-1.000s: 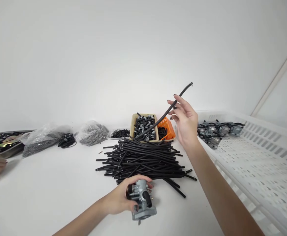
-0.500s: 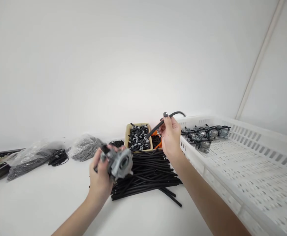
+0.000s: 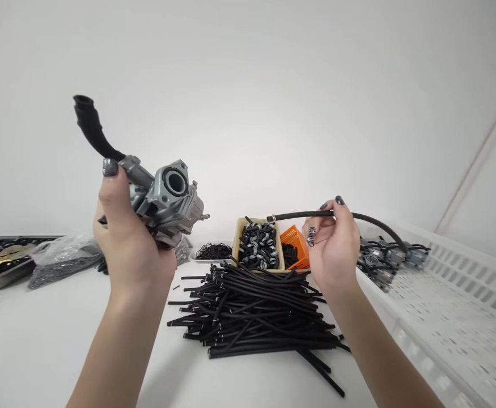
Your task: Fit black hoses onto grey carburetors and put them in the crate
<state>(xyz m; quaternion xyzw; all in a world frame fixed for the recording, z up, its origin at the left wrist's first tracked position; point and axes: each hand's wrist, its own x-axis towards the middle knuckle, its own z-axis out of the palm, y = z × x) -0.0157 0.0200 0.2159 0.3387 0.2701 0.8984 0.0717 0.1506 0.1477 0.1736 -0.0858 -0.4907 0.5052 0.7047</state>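
My left hand (image 3: 131, 238) is wrapped round a grey metal carburetor (image 3: 169, 198), raised at the left. A black rubber boot (image 3: 92, 127) sticks up from its top, and its round bore faces me. Between the thumb and fingers of my right hand (image 3: 330, 243) is a thin black rubber hose (image 3: 373, 220). The hose has a small metal clip at its left end and droops at its right end. Carburetor and hose are apart. Below and between my hands lies a pile of similar black hoses (image 3: 260, 311) on the white table (image 3: 213, 385).
A cream bin (image 3: 280, 243) of black and silver parts stands behind the pile, beside an orange basket (image 3: 302, 249) and black rings (image 3: 213, 251). On the right, a white crate (image 3: 456, 255) holds several carburetors (image 3: 379, 260). Bagged parts (image 3: 60, 263) and a metal tray (image 3: 1, 272) are at left.
My left hand has lifted the carburetor up and left and turned it, showing the rubber boot. My right hand has moved right, and the hose now lies nearly level, its clipped end pointing left.
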